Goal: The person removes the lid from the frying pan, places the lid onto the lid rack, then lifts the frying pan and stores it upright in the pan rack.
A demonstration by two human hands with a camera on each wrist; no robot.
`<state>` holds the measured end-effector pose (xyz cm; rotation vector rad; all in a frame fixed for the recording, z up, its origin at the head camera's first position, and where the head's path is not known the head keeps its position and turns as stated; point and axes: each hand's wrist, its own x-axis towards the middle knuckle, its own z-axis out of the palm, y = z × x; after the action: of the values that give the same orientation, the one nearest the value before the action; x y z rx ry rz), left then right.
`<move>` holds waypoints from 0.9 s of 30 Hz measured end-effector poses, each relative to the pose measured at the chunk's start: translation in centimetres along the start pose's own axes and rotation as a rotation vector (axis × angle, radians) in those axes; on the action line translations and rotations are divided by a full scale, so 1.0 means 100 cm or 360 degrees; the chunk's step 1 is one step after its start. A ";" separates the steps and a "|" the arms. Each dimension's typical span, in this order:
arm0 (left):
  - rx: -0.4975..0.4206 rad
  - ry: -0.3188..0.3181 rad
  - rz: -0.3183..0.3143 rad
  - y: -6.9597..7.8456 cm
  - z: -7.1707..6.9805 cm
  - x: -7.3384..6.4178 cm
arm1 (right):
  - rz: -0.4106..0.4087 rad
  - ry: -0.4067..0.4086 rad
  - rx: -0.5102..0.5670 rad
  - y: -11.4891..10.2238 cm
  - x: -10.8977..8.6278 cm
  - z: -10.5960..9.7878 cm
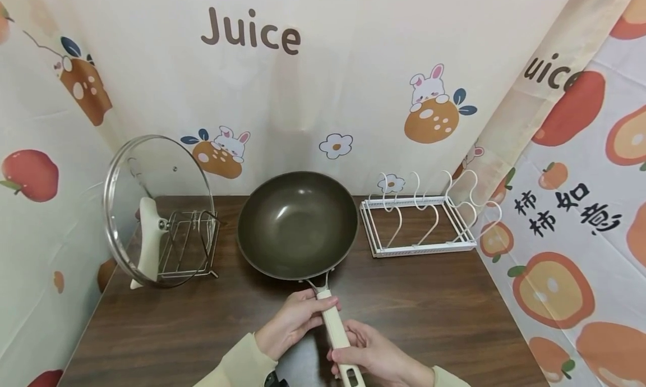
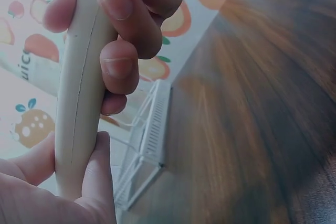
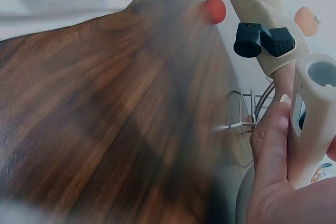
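A dark wok point(image 1: 298, 224) with a cream handle point(image 1: 334, 325) is over the table, its bowl toward the wall and its handle toward me. My left hand point(image 1: 292, 322) pinches the handle near the bowl, thumb on top. Closer to the handle's free end, my right hand point(image 1: 370, 350) grips it with the thumb across the top and the fingers curled underneath. The left wrist view shows the handle point(image 2: 79, 77) between left thumb and finger, with the right fingers point(image 2: 119, 66) curled beside it. In the right wrist view, the slotted handle end point(image 3: 310, 140) lies against the right hand.
At the left, a glass lid point(image 1: 174, 176) with a cream knob leans upright in a wire rack point(image 1: 184, 255). A white rack point(image 1: 424, 249) with several curved dividers stands at the back right of the brown wooden table point(image 1: 439, 303). Printed cloth hangs behind and on both sides.
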<state>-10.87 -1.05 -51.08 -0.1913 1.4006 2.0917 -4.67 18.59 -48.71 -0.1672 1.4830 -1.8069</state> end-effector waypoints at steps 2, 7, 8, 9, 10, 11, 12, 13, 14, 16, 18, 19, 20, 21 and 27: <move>0.0003 -0.0016 0.0025 0.003 0.002 -0.003 | -0.0055 -0.0036 -0.0013 -0.002 -0.002 0.001; 0.0017 -0.0062 0.0057 0.010 0.008 -0.009 | -0.0186 -0.0049 -0.0091 -0.004 -0.009 0.005; 0.0016 -0.0067 0.0058 0.012 0.009 -0.010 | -0.0200 -0.0029 -0.0117 -0.004 -0.010 0.006; 0.0023 -0.0072 0.0055 0.013 0.011 -0.011 | -0.0215 -0.0008 -0.0145 -0.003 -0.012 0.007; 0.0030 -0.0074 0.0054 0.014 0.012 -0.011 | -0.0229 0.0017 -0.0173 -0.003 -0.013 0.007; 0.0035 -0.0075 0.0055 0.015 0.013 -0.012 | -0.0243 0.0044 -0.0204 -0.002 -0.014 0.008; 0.0038 -0.0075 0.0050 0.016 0.014 -0.012 | -0.0255 0.0074 -0.0238 -0.002 -0.015 0.008; 0.0043 -0.0071 0.0046 0.017 0.015 -0.012 | -0.0271 0.0106 -0.0276 -0.002 -0.016 0.008; 0.0049 -0.0067 0.0041 0.018 0.016 -0.011 | -0.0289 0.0138 -0.0320 -0.001 -0.017 0.008; 0.0058 -0.0055 0.0034 0.019 0.019 -0.011 | -0.0330 0.0200 -0.0409 -0.001 -0.018 0.008; 0.0068 -0.0039 0.0025 0.021 0.021 -0.011 | -0.0380 0.0255 -0.0495 -0.002 -0.019 0.009; 0.0078 -0.0030 0.0021 0.021 0.022 -0.011 | -0.0414 0.0279 -0.0550 -0.002 -0.020 0.009; 0.0088 -0.0023 0.0019 0.021 0.023 -0.012 | -0.0451 0.0301 -0.0604 -0.002 -0.020 0.010; 0.0097 -0.0014 0.0015 0.021 0.024 -0.012 | -0.0491 0.0330 -0.0675 -0.002 -0.020 0.010; 0.0123 0.0035 0.0006 0.017 0.027 -0.011 | -0.0587 0.0545 -0.1102 -0.002 -0.022 0.014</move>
<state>-10.35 0.38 -48.06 -0.1810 1.4932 2.0404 -2.52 18.89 -47.30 -0.5199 2.4182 -1.5631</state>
